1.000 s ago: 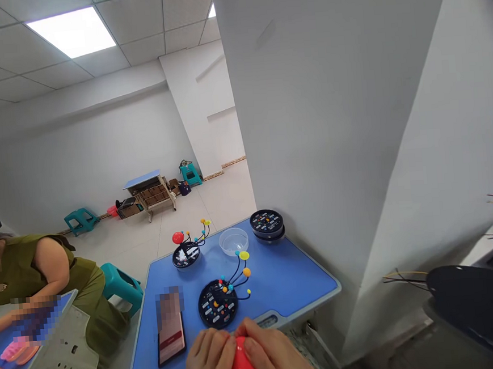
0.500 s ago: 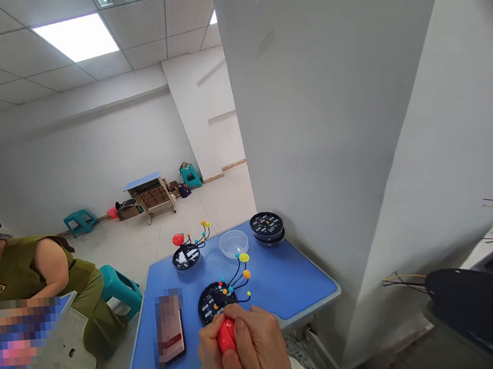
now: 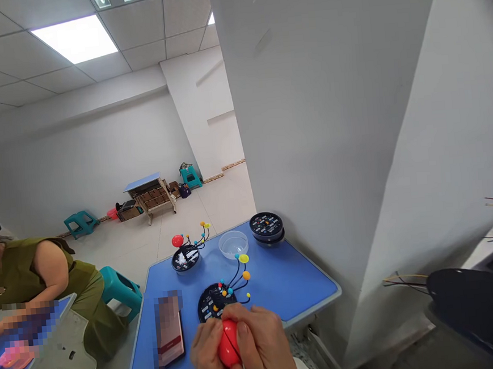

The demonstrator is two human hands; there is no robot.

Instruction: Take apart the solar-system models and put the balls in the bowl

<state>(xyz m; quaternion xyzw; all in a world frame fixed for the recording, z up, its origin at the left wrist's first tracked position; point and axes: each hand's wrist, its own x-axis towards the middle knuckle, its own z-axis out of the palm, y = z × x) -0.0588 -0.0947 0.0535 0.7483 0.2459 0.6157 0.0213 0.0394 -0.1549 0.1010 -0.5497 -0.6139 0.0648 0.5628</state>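
Two hands at the near table edge, left hand (image 3: 209, 352) and right hand (image 3: 263, 345), their fingers closed around a red plastic ball (image 3: 228, 344) held over the near edge of a blue table (image 3: 292, 283). Its long axis seems roughly upright, though the fingers hide much of it. Open tabletop lies to the right; a black planet-model disc (image 3: 215, 302) sits just beyond the fingertips, a blurred phone (image 3: 169, 332) to the left.

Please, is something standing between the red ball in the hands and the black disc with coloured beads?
No separate object stands between them. The red ball, held in the left hand and right hand, is at the near edge of the black disc. Fingers hide that edge, so contact is unclear.
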